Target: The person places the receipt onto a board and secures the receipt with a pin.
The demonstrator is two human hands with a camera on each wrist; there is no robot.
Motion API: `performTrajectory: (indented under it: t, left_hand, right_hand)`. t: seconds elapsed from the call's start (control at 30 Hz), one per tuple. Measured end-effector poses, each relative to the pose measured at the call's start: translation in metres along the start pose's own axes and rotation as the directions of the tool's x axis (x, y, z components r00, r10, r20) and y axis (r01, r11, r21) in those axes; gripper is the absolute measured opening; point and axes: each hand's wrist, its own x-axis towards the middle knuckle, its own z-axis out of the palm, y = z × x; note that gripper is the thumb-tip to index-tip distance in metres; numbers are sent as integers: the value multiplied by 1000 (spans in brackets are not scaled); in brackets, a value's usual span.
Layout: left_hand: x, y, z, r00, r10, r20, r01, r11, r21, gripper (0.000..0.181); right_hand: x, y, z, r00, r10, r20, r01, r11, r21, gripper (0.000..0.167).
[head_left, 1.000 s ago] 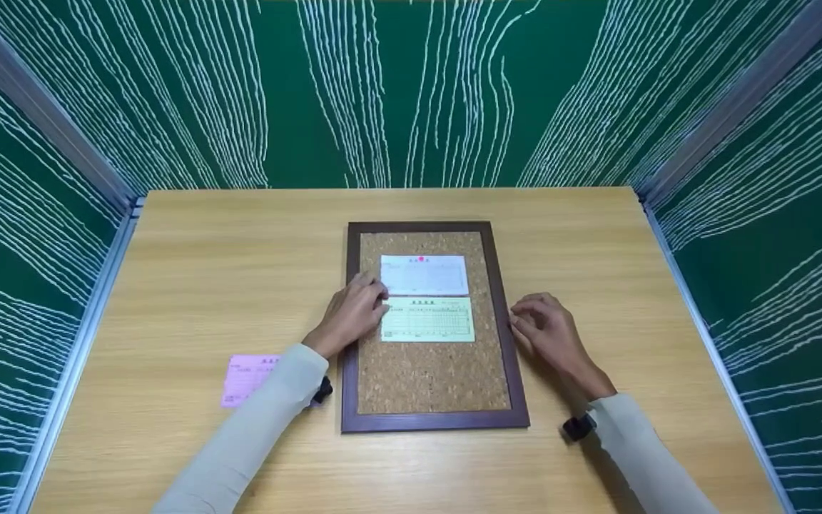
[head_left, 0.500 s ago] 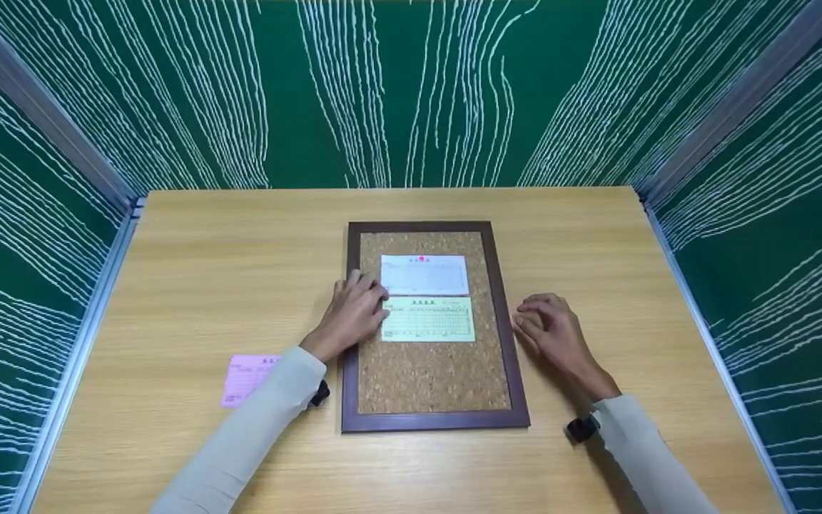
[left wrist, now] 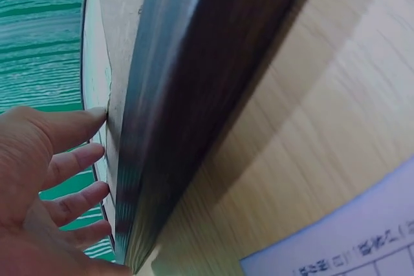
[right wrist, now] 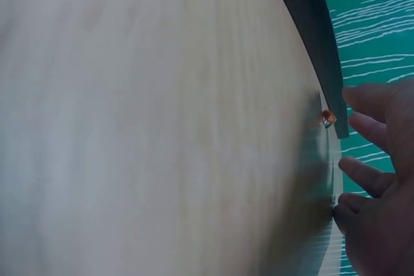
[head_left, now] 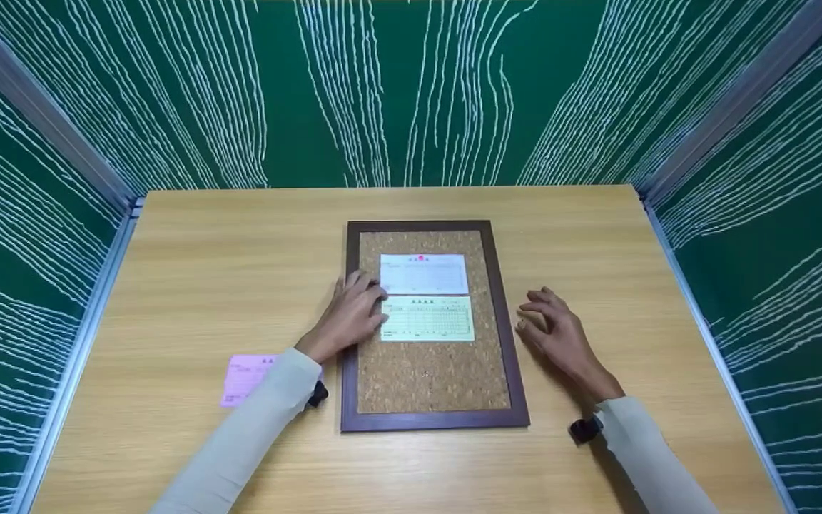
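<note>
A cork board (head_left: 432,378) with a dark brown frame lies flat on the wooden table. On it are a white printed slip (head_left: 424,280), with a red pushpin (head_left: 421,258) at its top edge, and a green slip (head_left: 427,321) just below. My left hand (head_left: 343,318) reaches across the frame's left side, fingertips resting at the slips' left edges. In the left wrist view its thumb (left wrist: 81,126) touches the paper's edge. To the right of the frame, my right hand (head_left: 561,339) hovers with fingers loosely bent; nothing shows between them. A small orange-and-green item (right wrist: 328,119) lies near its fingertips.
A pink slip (head_left: 243,378) lies on the table left of the board, partly covered by the left sleeve (head_left: 261,428). Green walls with white wavy lines (head_left: 411,93) and metal posts (head_left: 746,100) enclose the back and sides.
My right hand has drifted slightly right, away from the frame, and its thumb and fingers have parted a little. The left hand has barely moved. Both slips stay in place.
</note>
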Motion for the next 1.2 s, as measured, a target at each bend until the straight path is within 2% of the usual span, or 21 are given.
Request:
performTrajectory:
  t: [0.1,0.13,0.23,0.33,0.6,0.97,1.2]
  left_hand:
    - [-2,-7,6,1000,1,-6,-1,1000,-15,34]
    - [-3,-2,1,1000,-14,10,14,1000,-27,35]
    - [-5,-1,-1,997,-48,55,51,998,-41,40]
    - [-7,6,-10,990,-91,110,98,993,-61,43]
    - [-10,6,-11,981,-134,143,146,986,-77,48]
    - [-14,2,-8,979,-116,167,136,984,-117,56]
    - [-17,0,-9,978,-104,183,133,979,-155,62]
  right_hand:
    - [0,3,0,1000,-6,-4,6,1000,-7,26]
    - [0,3,-1,1000,-4,-6,4,1000,-7,26]
    - [-1,4,-1,1000,7,-7,-7,1000,-14,27]
    - [-1,4,-2,1000,18,1,-18,1000,-13,27]
    - [-2,5,-4,999,44,27,-44,999,-4,25]
    - [-2,9,-6,1000,5,17,-5,1000,-17,23]
    - [-4,11,-7,1000,13,21,-13,1000,-7,23]
